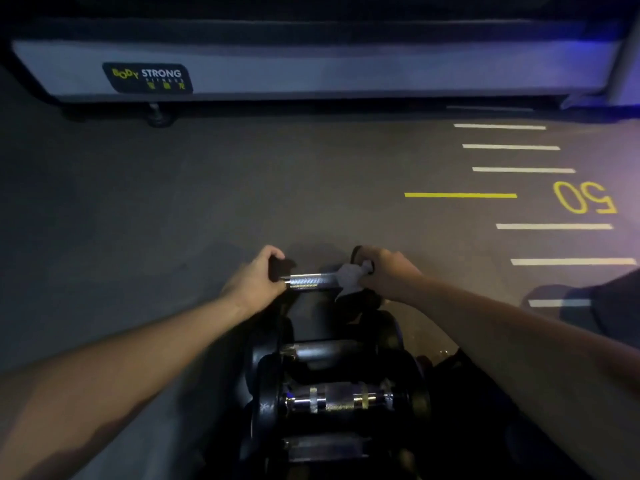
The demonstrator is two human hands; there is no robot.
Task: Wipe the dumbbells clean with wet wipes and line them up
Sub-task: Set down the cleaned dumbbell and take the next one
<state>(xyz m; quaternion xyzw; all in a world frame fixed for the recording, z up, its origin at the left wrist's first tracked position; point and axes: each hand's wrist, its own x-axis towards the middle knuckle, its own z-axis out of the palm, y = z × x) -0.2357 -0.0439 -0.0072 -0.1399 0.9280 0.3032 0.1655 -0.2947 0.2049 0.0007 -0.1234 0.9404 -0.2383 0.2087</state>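
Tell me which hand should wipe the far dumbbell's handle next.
Right. The right hand already pinches the wet wipe against the handle of the far dumbbell, while the left hand grips its left end, probably steadying it.

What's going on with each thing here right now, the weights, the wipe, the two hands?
Far dumbbell: at the far end of the row, held at both ends.
Wet wipe: crumpled against the right end of that dumbbell's handle.
Left hand: grips the dumbbell's left head.
Right hand: pinches the wipe.
Nearer dumbbells: lying in a row on the floor, untouched.
Floor: painted with white and yellow lines.
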